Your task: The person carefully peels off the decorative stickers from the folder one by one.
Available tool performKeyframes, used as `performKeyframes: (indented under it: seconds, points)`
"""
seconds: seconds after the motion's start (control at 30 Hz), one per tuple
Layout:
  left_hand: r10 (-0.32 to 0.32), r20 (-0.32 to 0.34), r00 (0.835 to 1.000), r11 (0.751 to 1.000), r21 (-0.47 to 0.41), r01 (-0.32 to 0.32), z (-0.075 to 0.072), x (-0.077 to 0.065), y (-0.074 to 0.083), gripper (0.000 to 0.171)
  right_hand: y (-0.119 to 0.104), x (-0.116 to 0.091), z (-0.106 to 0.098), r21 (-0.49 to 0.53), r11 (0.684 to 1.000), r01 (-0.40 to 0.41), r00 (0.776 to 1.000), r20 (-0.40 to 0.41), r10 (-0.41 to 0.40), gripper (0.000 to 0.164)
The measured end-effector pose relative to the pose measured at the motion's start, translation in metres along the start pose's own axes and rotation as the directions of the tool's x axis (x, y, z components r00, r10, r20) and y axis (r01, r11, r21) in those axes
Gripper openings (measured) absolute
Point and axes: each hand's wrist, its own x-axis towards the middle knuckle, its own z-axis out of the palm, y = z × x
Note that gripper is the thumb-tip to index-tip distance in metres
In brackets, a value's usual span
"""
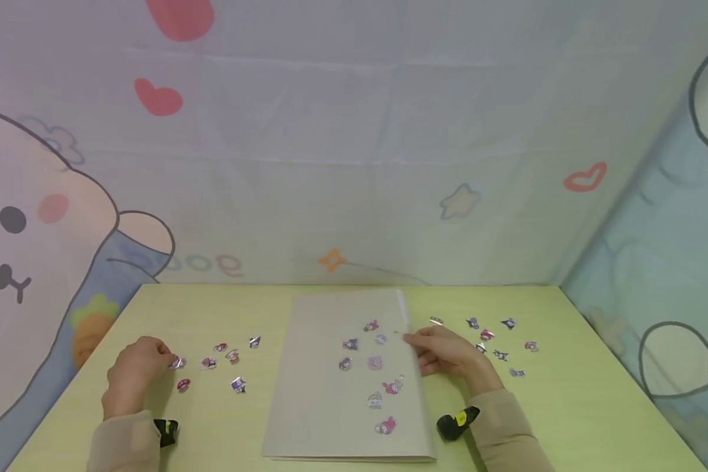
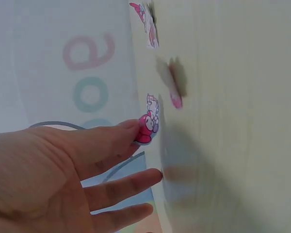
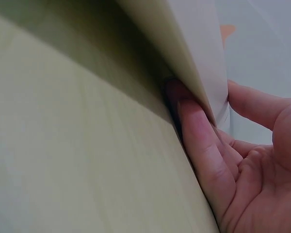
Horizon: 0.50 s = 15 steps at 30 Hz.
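Pinching a sticker (image 2: 147,128), the left grip (image 1: 134,372) hangs over the left of the bench (image 1: 212,432); the right grip (image 1: 445,351) clamps the folder (image 1: 309,400) by its right edge, thumb (image 3: 254,106) above, fingers (image 3: 206,145) beneath.

Pink-and-white sticker (image 2: 149,124), off-white sheet (image 1: 307,393), pale yellow table (image 1: 212,426) (faintly streaked), beige sleeve (image 1: 125,442).
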Motion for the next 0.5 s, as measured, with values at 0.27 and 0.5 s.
performKeyframes:
  seconds: [0.27,0.5]
  points:
    - [-0.020,-0.020,1.000,0.997,0.073,0.022,0.0069,0.0060,-0.0045,0.011,0.0007,-0.0007,-0.0009,0.003,1.000,0.008,1.000,0.020,-0.008,0.040]
    - [-0.041,-0.030,0.999,0.995,0.090,0.044,0.0088,0.0075,-0.0054,0.013,0.0018,0.0001,-0.0003,0.010,1.000,0.000,1.000,0.011,0.000,0.037]
